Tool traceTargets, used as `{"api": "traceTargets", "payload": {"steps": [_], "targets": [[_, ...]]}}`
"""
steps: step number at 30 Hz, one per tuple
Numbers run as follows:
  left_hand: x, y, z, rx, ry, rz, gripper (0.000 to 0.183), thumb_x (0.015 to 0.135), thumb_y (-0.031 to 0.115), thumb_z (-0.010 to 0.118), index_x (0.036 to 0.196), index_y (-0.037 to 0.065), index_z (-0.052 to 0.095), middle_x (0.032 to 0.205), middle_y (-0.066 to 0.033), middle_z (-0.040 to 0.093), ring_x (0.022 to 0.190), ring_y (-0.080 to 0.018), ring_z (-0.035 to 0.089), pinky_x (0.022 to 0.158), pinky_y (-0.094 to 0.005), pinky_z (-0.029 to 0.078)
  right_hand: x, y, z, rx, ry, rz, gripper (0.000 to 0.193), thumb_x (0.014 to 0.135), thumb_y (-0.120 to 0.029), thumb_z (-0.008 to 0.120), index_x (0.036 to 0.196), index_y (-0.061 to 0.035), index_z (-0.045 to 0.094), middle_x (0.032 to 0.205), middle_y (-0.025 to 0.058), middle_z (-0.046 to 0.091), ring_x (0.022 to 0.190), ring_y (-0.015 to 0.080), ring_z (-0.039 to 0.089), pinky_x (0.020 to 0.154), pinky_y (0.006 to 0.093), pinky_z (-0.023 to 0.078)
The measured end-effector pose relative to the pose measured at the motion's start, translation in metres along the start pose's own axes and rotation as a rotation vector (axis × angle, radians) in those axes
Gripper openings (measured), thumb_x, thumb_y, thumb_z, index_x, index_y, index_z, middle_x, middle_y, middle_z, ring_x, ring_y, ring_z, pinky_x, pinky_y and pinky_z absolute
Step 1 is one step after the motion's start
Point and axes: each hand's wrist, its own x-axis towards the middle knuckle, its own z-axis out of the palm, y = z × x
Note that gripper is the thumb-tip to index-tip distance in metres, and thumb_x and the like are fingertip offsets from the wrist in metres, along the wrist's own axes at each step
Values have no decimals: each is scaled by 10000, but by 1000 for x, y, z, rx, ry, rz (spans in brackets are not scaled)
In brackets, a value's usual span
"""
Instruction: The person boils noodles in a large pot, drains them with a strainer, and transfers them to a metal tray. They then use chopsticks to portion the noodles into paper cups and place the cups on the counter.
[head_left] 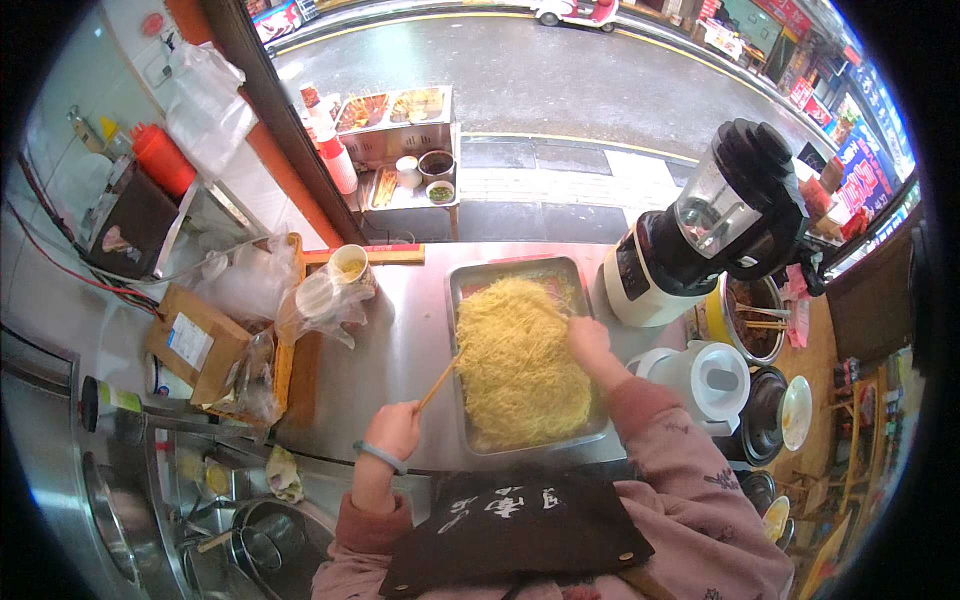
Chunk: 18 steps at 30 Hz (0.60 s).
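"Where are the yellow noodles [520,380] lying?"

"They are heaped in a shallow metal tray [470,432], set on the steel counter [385,345]; the heap appears to be being loosened and spread."

"How is each hand engaged?"

"A wooden chopstick [438,384] is gripped in the closed left hand [392,432], its far end brought to the heap's left edge. The right hand [592,348] is held at the tray's right side, fingers curled; a thin stick seems to be held there, but against the noodles this cannot be told for certain."

"How might it be done well?"

"The strands are best lifted from beneath and eased apart, not stabbed. Small portions should be worked, and nothing should be pushed over the rim."

"And around the tray?"

"A blender [650,265] is placed just beside its upper right corner and a white pitcher [705,385] farther right, so rightward sweeps should be kept short."
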Motion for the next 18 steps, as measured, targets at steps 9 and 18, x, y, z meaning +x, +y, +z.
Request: {"api": "traceTargets", "payload": {"steps": [9,18], "targets": [[6,2,9,-85,93,11,169,801,147,434,851,37,552,780,-206,558,759,-393,519,650,-465,410,1,-13,-1,-101,59,-117,141,715,-77,497,693,-76,635,673,134,611,636,245,616,560,366,479],[21,6,42,-289,97,-31,246,810,120,394,976,17,544,819,-227,557,791,-397,524,671,-449,420,-11,3,-25,-168,95,12,124,714,-81,509,676,-45,621,653,145,602,610,262,612,565,359,486]]}}
